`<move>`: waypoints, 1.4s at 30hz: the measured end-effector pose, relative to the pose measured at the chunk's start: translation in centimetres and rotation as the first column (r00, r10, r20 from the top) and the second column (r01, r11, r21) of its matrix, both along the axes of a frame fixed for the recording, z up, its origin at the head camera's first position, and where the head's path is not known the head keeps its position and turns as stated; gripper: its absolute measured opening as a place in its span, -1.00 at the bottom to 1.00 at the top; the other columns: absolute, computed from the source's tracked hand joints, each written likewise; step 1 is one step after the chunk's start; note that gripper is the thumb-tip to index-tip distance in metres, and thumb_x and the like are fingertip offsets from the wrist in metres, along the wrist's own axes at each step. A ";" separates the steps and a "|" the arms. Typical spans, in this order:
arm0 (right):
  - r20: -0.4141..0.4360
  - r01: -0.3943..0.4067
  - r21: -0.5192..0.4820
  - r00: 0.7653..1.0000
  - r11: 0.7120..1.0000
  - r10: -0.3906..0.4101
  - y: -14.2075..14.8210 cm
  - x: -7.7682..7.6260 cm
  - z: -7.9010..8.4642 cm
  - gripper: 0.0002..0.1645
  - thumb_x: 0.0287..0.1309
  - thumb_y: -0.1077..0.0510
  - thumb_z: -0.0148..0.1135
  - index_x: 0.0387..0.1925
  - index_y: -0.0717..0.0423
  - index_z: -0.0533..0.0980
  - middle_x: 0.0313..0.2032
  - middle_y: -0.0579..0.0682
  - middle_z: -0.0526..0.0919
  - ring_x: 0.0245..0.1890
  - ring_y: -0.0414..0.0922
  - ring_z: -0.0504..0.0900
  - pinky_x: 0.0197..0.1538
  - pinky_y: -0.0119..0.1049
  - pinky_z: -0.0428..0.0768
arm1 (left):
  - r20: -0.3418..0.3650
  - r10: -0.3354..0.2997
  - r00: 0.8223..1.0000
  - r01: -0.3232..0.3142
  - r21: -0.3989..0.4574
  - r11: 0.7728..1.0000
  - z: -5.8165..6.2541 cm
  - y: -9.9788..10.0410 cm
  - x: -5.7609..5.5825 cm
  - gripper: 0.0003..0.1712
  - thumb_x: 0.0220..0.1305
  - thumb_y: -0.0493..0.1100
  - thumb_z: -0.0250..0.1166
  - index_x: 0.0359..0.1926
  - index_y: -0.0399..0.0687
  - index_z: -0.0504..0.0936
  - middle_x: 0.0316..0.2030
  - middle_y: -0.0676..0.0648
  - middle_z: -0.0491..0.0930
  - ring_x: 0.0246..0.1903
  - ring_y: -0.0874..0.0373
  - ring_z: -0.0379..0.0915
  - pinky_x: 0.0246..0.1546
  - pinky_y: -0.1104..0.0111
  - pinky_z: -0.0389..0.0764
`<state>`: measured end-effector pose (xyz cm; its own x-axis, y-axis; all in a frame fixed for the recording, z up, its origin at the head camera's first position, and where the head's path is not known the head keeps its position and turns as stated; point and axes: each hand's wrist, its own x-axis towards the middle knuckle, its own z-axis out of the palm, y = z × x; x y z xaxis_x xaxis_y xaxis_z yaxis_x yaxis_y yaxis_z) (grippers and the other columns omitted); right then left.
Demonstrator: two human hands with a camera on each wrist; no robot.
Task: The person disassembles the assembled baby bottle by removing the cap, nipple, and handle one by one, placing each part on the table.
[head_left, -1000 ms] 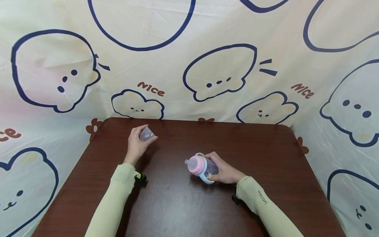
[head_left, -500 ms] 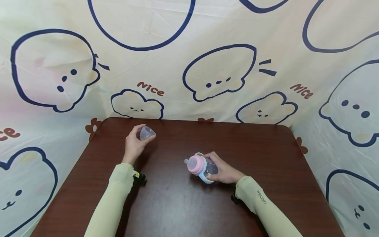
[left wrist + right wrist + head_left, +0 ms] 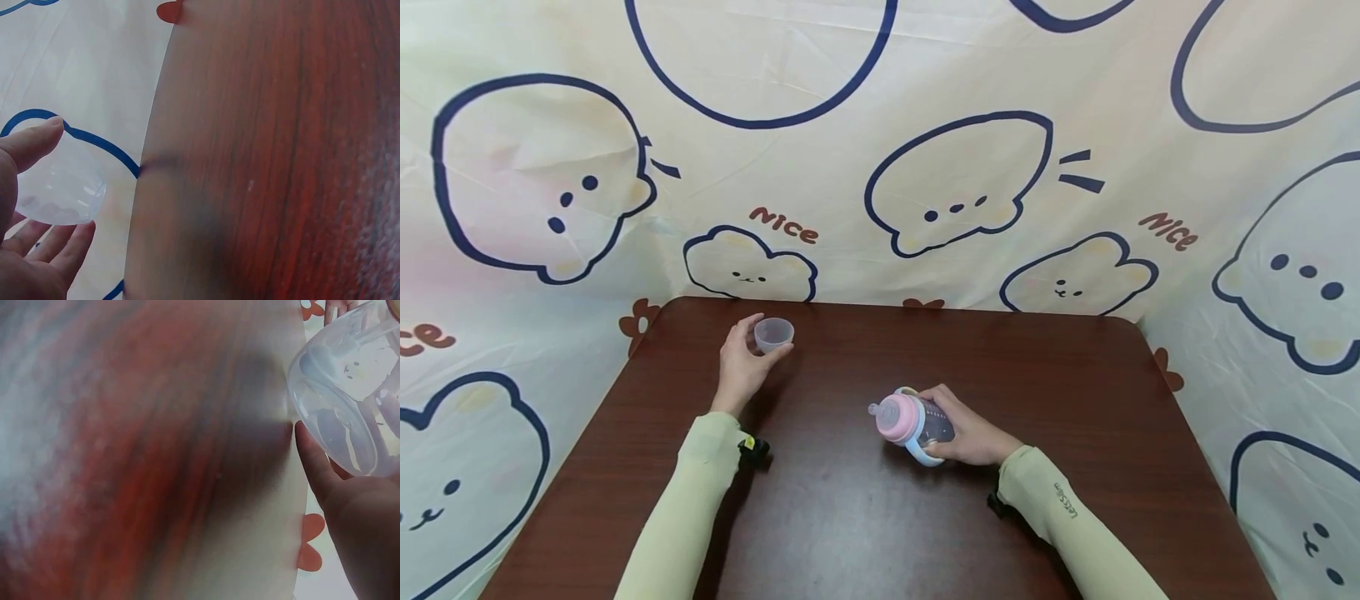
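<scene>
My left hand [image 3: 741, 368] pinches a small clear plastic cup [image 3: 774, 337] between thumb and fingers, its round opening turned upward, near the table's far left. In the left wrist view the thumb lies on one side of the cup [image 3: 62, 184] and several fingertips press the other. Around the clear body of a baby bottle [image 3: 898, 418] curl the fingers of my right hand [image 3: 973, 435]. The bottle leans over with its teat pointing left; it has a pink collar and pale blue handles. The right wrist view shows the bottle's transparent base [image 3: 344, 419].
Both hands work over a dark brown wooden table [image 3: 865, 525] with rounded far corners. A cream cloth [image 3: 835, 175] printed with blue-outlined cartoon animals walls in the back and both sides. Small dark wrist cameras sit at both cuffs.
My left hand has turned the cup so that its opening now shows from above, shifting slightly left. The right hand and the bottle have stayed in place.
</scene>
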<state>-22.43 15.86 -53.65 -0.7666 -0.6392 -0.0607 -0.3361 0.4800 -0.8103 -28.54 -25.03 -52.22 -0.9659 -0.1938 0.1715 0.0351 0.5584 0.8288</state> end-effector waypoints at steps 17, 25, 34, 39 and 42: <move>0.025 0.027 0.029 0.999 0.999 -0.028 0.0 0.2 -0.2 -0.12 0.07 0.16 0.51 0.36 -0.23 0.27 0.23 -0.18 0.30 0.25 -0.12 0.34 0.25 -0.08 0.42 | 0.050 0.020 0.999 -0.018 -0.022 1.000 -0.4 0.1 0.3 -0.14 0.21 -0.08 0.56 0.42 -0.15 0.34 0.34 -0.30 0.41 0.29 -0.23 0.37 0.32 -0.12 0.49; 0.034 0.016 0.030 0.999 0.999 -0.017 -0.1 0.1 0.0 -0.11 0.08 0.16 0.52 0.37 -0.23 0.27 0.23 -0.17 0.30 0.25 -0.11 0.34 0.24 -0.09 0.43 | 0.069 0.009 0.998 -0.008 -0.012 1.000 -0.4 -0.2 0.3 -0.16 0.22 -0.15 0.54 0.40 -0.16 0.31 0.34 -0.32 0.39 0.31 -0.25 0.35 0.35 -0.15 0.45; 0.029 0.007 0.012 1.000 1.000 -0.008 -0.1 0.0 0.0 -0.11 0.08 0.16 0.52 0.38 -0.21 0.27 0.24 -0.15 0.31 0.24 -0.10 0.35 0.22 -0.10 0.45 | 0.102 0.009 0.995 -0.008 -0.008 1.000 -0.5 -0.6 0.3 -0.15 0.23 -0.14 0.53 0.42 -0.15 0.27 0.37 -0.33 0.36 0.34 -0.27 0.32 0.37 -0.18 0.41; 0.021 0.007 0.017 1.000 1.000 -0.007 0.0 -0.1 -0.2 -0.11 0.08 0.15 0.52 0.38 -0.20 0.27 0.24 -0.16 0.30 0.24 -0.11 0.36 0.22 -0.13 0.44 | 0.125 0.007 0.992 -0.006 -0.008 1.000 -0.6 -0.6 0.3 -0.13 0.24 -0.11 0.53 0.42 -0.16 0.26 0.38 -0.34 0.37 0.35 -0.28 0.33 0.38 -0.18 0.40; 0.020 0.001 0.010 1.000 1.000 -0.001 0.0 -0.1 -0.2 -0.10 0.08 0.16 0.52 0.39 -0.18 0.27 0.24 -0.13 0.31 0.24 -0.09 0.35 0.22 -0.11 0.44 | 0.124 0.005 0.992 -0.003 -0.012 1.000 -0.6 -0.6 0.3 -0.13 0.23 -0.10 0.54 0.42 -0.16 0.26 0.37 -0.35 0.38 0.35 -0.29 0.33 0.38 -0.19 0.39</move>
<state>-22.57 15.81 -53.81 -0.7661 -0.6375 -0.0821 -0.3194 0.4884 -0.8121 -28.26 -25.68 -52.86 -0.9791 -0.1963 0.0524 -0.0699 0.5680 0.8201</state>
